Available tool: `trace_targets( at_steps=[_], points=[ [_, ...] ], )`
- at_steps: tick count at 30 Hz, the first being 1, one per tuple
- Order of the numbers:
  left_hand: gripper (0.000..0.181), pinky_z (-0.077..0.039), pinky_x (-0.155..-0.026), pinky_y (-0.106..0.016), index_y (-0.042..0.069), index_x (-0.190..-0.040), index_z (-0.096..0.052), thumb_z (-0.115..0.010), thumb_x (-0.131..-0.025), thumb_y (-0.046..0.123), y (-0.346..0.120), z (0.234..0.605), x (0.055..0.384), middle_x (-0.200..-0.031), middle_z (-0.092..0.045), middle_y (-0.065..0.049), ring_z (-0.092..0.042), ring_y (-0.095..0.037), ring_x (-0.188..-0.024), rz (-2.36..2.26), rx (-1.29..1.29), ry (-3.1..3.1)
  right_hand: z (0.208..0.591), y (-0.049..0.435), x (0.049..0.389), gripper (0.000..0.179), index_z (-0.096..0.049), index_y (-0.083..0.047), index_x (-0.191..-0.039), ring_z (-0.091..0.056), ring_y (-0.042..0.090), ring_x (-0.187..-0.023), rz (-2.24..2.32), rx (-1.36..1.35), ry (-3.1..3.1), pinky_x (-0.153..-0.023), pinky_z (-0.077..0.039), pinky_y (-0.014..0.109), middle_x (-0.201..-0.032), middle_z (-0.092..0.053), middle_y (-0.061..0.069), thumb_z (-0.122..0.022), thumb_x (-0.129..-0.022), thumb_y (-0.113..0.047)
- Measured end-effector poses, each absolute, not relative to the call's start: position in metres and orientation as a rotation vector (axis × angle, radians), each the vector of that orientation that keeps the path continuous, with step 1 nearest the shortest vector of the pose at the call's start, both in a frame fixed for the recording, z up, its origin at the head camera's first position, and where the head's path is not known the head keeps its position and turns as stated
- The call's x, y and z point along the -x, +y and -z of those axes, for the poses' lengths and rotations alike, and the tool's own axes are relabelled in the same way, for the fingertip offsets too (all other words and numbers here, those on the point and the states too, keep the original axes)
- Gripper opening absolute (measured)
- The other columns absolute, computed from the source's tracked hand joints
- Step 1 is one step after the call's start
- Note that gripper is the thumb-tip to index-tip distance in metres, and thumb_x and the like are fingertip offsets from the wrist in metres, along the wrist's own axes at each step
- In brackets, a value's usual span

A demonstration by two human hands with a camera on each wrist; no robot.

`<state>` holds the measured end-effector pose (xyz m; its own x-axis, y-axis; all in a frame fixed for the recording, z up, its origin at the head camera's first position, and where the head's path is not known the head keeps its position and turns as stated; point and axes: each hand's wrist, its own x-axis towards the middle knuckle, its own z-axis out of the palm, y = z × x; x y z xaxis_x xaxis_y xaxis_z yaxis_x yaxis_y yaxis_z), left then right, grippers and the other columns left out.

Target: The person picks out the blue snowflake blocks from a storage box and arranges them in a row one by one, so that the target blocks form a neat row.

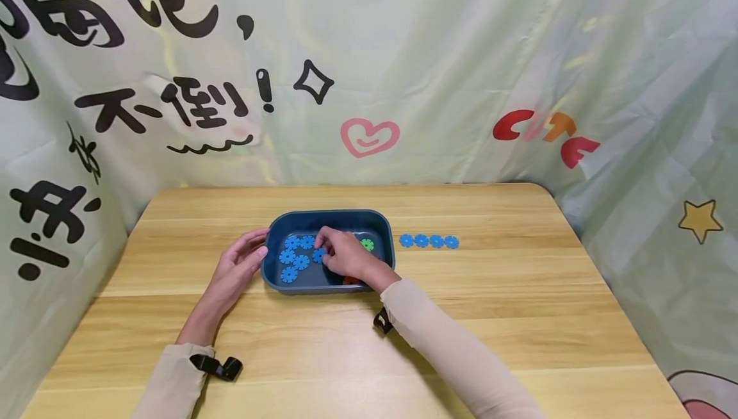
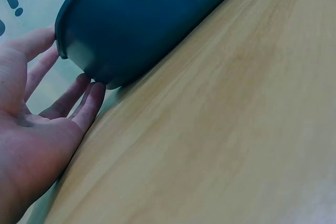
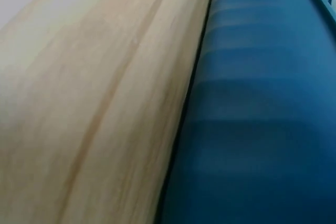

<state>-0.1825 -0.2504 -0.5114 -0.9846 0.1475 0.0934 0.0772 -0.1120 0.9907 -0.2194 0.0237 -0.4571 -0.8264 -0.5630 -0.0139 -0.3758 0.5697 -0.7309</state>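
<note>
A dark blue tray on the table holds several blue notched snowflake discs, a green one and a red piece partly covered by my right wrist. My right hand is inside the tray, thumb and fingers curled in a pinch at a single blue disc. Fairly straight fingers of my left hand touch the tray's left end; in the left wrist view the fingertips rest against its outer wall. Only the tray's outer side and tabletop show in the right wrist view.
Right of the tray, a row of several blue discs lies on the wooden table. A printed cloth hangs behind the table and along its sides. Black straps with cameras sit on the wrists.
</note>
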Motion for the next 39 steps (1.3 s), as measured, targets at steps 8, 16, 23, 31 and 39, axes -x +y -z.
trace_targets(
  at_steps=[8,16,23,31,39],
  points=[
    [0.047,-0.052,-0.101,-0.026,0.002,-0.151,-0.046,-0.057,-0.107,0.014,-0.250,0.512,0.182,-0.148,-0.045,-0.019,-0.050,-0.022,-0.129,-2.279,-0.262,2.077,0.455,0.028,0.219,0.017,-0.063,-0.007,-0.113,-0.063,0.013,-0.078,1.295,0.711,2.542,-0.072,-0.054,0.025,-0.092,-0.060,0.001,-0.063,-0.098,0.002],
    [0.047,-0.051,-0.102,-0.027,0.002,-0.151,-0.045,-0.057,-0.106,0.013,-0.249,0.511,0.182,-0.149,-0.044,-0.020,-0.050,-0.023,-0.130,-2.301,-0.254,2.042,0.446,0.035,0.214,0.016,-0.063,-0.007,-0.113,-0.071,0.022,-0.084,1.492,0.642,2.458,-0.067,-0.058,0.026,-0.098,-0.061,0.006,-0.063,-0.099,0.001],
    [0.048,-0.051,-0.102,-0.026,0.004,-0.151,-0.046,-0.058,-0.106,0.017,-0.250,0.511,0.182,-0.150,-0.044,-0.019,-0.048,-0.025,-0.132,-2.268,-0.241,2.078,0.441,0.043,0.210,0.017,-0.064,-0.005,-0.116,-0.072,0.033,-0.086,1.610,0.712,2.436,-0.070,-0.060,0.028,-0.099,-0.065,0.008,-0.064,-0.100,0.000],
    [0.049,-0.051,-0.102,-0.026,0.004,-0.151,-0.045,-0.059,-0.106,0.019,-0.250,0.512,0.183,-0.150,-0.043,-0.018,-0.048,-0.025,-0.132,-2.257,-0.238,2.088,0.432,0.053,0.201,0.019,-0.067,-0.005,-0.119,-0.071,0.039,-0.087,1.709,0.729,2.411,-0.070,-0.062,0.032,-0.101,-0.069,0.013,-0.063,-0.101,0.001],
    [0.048,-0.051,-0.102,-0.027,0.003,-0.151,-0.045,-0.057,-0.107,0.016,-0.250,0.512,0.183,-0.150,-0.043,-0.018,-0.049,-0.024,-0.131,-2.267,-0.244,2.077,0.431,0.068,0.198,0.025,-0.066,-0.005,-0.122,-0.071,0.041,-0.091,1.776,0.686,2.391,-0.065,-0.060,0.027,-0.102,-0.070,0.011,-0.065,-0.099,0.002]
  ],
)
